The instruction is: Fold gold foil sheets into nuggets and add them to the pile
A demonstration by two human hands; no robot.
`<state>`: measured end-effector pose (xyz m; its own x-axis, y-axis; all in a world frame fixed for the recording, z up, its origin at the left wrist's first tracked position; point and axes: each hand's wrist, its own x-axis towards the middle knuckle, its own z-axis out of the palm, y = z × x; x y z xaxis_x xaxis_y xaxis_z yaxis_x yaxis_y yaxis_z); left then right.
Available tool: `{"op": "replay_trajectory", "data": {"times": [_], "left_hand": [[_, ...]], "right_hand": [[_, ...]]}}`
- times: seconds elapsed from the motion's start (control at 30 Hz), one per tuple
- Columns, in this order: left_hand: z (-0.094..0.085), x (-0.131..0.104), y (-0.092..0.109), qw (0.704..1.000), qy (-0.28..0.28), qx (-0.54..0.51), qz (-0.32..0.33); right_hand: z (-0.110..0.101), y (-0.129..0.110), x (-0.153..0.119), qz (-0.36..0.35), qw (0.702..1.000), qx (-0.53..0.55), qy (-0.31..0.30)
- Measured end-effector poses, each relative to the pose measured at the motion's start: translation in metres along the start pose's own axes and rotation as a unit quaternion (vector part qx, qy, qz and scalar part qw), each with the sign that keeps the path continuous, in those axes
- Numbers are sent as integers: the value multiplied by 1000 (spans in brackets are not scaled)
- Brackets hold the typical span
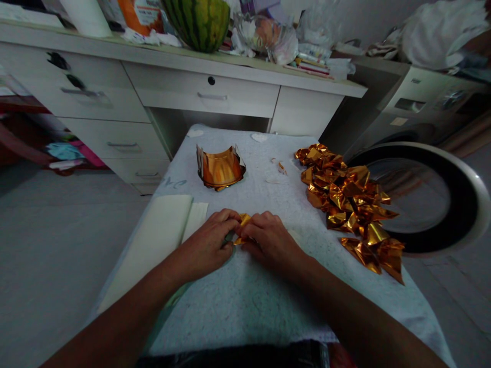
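Note:
Close together over the middle of the cloth-covered table, my left hand and my right hand both grip a small piece of gold foil. Their fingers hide most of it, so its full shape cannot be made out. Beyond them stands a curved stack of gold foil sheets. To the right lies a heap of folded gold foil pieces, several of them pointed. Pale paper sheets lie beside and partly beneath my left forearm.
A white desk with drawers stands behind the table, bearing a cut watermelon and clutter. At the right, a washing machine's round door hangs open beside the foil heap. Small scraps lie on the cloth.

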<state>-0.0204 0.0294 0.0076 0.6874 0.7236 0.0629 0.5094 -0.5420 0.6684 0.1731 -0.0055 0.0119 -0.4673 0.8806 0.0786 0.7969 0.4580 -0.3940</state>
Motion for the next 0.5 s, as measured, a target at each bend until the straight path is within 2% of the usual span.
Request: {"op": "replay_trajectory", "data": {"times": [0.17, 0.37, 0.5], "left_hand": [[-4, 2, 1, 1000, 1, -8, 3], [-3, 5, -2, 999, 38, -17, -11], [-2, 7, -2, 998, 50, -3, -27]], "right_hand": [[0, 3, 3, -48, 997, -55, -10], [4, 0, -1, -104, 985, -138, 11], [5, 3, -1, -110, 983, -148, 20]]}}
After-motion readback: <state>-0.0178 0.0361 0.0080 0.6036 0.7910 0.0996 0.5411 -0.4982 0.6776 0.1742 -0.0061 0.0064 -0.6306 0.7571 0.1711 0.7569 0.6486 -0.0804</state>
